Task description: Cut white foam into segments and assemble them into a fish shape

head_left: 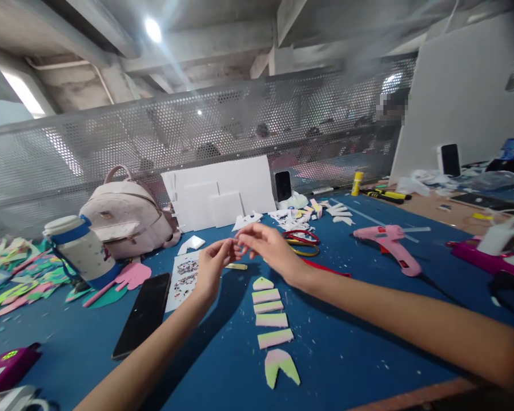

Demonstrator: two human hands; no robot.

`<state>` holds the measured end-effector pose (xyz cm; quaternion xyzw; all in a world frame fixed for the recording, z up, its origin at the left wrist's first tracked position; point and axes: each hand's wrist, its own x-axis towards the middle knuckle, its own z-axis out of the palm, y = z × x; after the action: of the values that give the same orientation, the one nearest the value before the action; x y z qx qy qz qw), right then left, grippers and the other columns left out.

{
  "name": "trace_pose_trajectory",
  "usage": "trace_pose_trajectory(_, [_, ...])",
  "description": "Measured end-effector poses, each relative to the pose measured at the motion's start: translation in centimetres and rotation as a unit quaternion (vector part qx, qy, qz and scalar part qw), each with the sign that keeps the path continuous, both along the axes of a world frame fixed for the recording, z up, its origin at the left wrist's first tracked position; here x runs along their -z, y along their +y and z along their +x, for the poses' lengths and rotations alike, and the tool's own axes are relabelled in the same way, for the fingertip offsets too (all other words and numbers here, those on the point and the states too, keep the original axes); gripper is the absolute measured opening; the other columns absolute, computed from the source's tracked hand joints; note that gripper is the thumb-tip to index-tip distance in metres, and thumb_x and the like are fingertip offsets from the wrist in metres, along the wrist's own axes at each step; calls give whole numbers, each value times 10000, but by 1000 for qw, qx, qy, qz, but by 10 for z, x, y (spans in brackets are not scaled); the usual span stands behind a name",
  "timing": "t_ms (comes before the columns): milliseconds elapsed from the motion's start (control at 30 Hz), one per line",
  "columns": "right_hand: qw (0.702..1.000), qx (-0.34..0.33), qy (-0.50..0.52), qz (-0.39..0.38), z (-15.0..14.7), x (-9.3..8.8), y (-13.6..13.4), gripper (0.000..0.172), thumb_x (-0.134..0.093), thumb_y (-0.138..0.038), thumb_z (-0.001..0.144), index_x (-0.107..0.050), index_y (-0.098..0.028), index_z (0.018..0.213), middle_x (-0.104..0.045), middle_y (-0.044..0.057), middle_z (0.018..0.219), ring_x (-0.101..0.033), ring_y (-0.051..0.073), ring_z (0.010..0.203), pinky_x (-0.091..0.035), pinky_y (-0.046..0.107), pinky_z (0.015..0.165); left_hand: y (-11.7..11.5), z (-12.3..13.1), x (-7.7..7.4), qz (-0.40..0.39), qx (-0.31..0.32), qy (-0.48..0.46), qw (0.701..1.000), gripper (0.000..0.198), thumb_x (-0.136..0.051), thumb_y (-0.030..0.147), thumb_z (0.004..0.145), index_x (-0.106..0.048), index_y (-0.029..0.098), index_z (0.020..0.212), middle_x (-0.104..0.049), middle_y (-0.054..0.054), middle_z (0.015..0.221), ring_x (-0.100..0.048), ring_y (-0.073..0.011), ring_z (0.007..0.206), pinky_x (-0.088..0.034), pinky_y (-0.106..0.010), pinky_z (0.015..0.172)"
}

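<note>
My left hand (pixel 213 265) and my right hand (pixel 269 248) meet fingertip to fingertip above the blue table (pixel 346 342). The fingers of both are pinched together on something too small to make out. Below them lies a row of pink-and-green foam pieces (pixel 273 328) laid out like a fish, with a tail piece (pixel 280 366) nearest me. A thin yellow stick (pixel 236 266) lies just under the left fingers, beside a printed sheet (pixel 183 278).
A black phone (pixel 143 314) lies at the left, near a white-and-blue bottle (pixel 82 250) and a pink backpack (pixel 126 216). Red and yellow scissors (pixel 303 241) and a pink glue gun (pixel 392 246) are to the right. White foam boards (pixel 223 191) lean against the mesh wall. Foam scraps (pixel 12 274) pile up far left.
</note>
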<state>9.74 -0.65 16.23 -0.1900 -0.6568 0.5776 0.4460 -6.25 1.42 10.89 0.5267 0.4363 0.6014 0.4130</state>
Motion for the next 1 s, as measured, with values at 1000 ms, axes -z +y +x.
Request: trace_pose_trajectory(1000, [974, 110, -131, 151, 42, 55, 25, 245, -684, -392, 890, -704, -171, 786, -696, 24, 716, -611, 168, 652, -399, 257, 588, -43, 22, 1, 67, 23, 147, 987, 184, -655, 317, 932, -654, 145, 998, -639, -51, 1040, -610, -126, 789, -539, -258, 659])
